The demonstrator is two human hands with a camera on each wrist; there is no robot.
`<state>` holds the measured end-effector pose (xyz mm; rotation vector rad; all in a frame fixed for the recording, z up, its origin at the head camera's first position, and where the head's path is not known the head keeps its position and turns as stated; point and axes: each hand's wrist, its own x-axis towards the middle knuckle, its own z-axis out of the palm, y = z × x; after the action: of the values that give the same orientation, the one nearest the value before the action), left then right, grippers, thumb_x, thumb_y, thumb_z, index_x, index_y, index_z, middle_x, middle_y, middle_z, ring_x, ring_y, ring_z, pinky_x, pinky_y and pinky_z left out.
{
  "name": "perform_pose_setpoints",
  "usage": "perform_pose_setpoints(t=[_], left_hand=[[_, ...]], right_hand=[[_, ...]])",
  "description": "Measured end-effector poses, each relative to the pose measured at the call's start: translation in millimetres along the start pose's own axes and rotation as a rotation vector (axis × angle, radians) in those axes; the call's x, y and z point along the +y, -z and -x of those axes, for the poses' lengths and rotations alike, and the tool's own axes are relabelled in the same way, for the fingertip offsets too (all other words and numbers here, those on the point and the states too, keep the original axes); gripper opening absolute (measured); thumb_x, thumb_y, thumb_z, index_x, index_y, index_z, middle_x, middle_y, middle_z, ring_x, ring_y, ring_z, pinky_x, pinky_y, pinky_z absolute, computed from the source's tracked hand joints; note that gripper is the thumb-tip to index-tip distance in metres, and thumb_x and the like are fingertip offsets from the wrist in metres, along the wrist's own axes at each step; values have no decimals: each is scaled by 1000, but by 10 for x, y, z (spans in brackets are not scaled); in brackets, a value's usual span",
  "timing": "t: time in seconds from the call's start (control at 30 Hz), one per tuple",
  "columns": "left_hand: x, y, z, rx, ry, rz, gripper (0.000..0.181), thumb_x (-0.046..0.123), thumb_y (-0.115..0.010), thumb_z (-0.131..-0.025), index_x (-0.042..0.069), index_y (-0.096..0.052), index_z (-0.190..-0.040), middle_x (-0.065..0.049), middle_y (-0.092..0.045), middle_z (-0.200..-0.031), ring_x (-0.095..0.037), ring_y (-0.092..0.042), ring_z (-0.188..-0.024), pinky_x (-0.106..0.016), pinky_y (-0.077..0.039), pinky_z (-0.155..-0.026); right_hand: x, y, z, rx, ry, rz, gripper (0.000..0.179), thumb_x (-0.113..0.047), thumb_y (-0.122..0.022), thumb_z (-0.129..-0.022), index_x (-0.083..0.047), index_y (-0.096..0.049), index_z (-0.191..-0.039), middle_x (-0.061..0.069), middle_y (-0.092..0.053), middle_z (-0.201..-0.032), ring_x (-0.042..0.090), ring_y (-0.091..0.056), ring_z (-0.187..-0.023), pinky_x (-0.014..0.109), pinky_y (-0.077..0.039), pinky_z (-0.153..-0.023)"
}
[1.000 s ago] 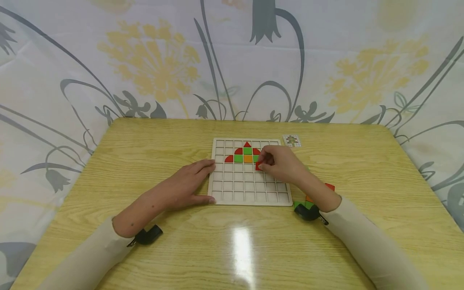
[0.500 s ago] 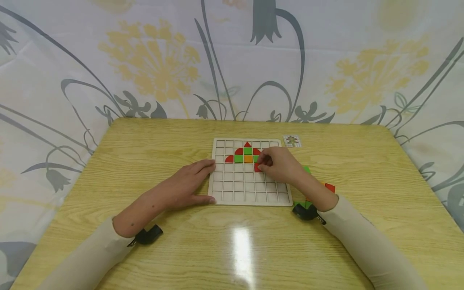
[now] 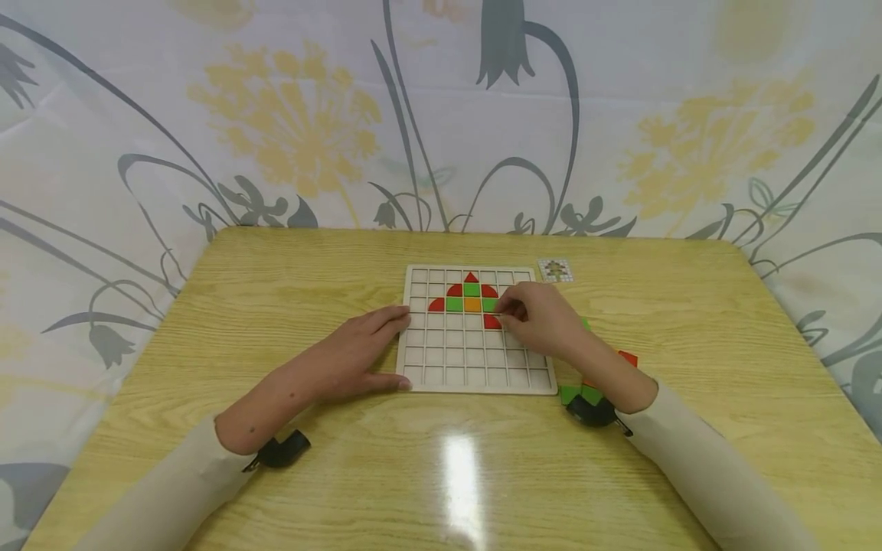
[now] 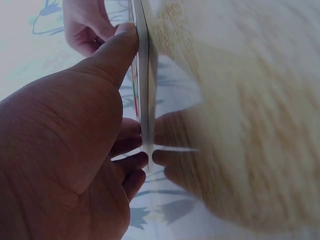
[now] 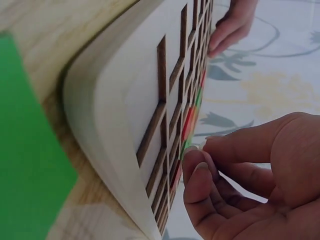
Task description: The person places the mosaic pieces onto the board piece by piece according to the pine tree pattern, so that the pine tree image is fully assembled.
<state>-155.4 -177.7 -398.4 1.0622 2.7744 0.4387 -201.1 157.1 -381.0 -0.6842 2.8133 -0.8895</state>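
Note:
A wooden grid board (image 3: 448, 375) lies flat on the table, with red, green and orange tiles set in its upper cells. The left hand (image 3: 358, 348) rests at the board's left edge, its fingers and thumb (image 4: 127, 35) spread along that side. Over the board's right half, the right hand (image 3: 537, 317) has bent fingers and pinches at the right edge of a red square tile (image 3: 492, 322). This tile sits below a green tile (image 3: 490, 304), in or on its cell. In the right wrist view the right fingertips (image 5: 200, 170) are bunched at the board's face, partly hiding the tiles.
A small pattern card (image 3: 555, 269) lies beyond the board's upper right corner. Loose tiles, green (image 3: 570, 394) and red (image 3: 628, 358) among them, lie right of the board, partly under the right forearm. A patterned cloth (image 3: 441, 115) hangs behind the table.
The right hand first shifted the red square tile slightly left, then its fingers moved a little right, uncovering more of that tile and the red piece above. The left hand stayed still.

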Motion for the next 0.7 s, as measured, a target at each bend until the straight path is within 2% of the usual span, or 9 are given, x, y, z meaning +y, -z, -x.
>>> perform_pose_setpoints(t=[0.33, 0.7], left_hand=[[18, 3, 1, 3, 6, 3, 100, 60, -73, -96, -1, -32, -165, -15, -29, -172, -35, -33, -157, -56, -34, -124], [34, 15, 4, -2, 3, -5, 100, 58, -74, -96, -2, -32, -165, -16, -29, -172, -36, -33, -157, -56, -34, -124]], right_hand=[[32, 159, 283, 39, -3, 15, 9, -1, -69, -99, -2, -76, -104, 7, -73, -97, 20, -65, -84, 38, -57, -77], [263, 349, 670, 83, -38, 40, 15, 0, -63, -99, -4, -76, -106, 7, -74, -99, 18, -66, -85, 37, -57, -76]])
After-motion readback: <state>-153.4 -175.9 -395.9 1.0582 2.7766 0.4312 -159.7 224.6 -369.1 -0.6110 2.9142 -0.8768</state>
